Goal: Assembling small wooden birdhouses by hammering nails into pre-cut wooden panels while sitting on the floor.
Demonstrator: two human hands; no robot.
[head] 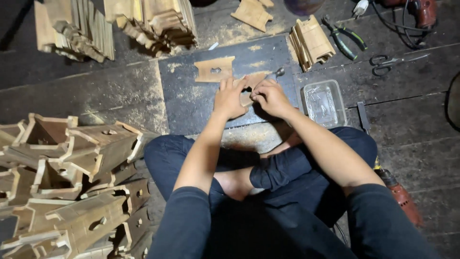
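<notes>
I sit cross-legged on a wooden floor. My left hand and my right hand meet over a flat wooden cutout piece that rests on a dark metal plate. Both hands pinch and press this piece; the fingers hide most of it. The head of a hammer pokes out just beyond my right hand. A second flat wooden piece with a hole lies on the plate, a little beyond my left hand.
A clear plastic tray of nails sits right of the plate. Assembled wooden boxes pile at my left. Stacks of cut pieces lie ahead, with pliers, scissors and drills at right.
</notes>
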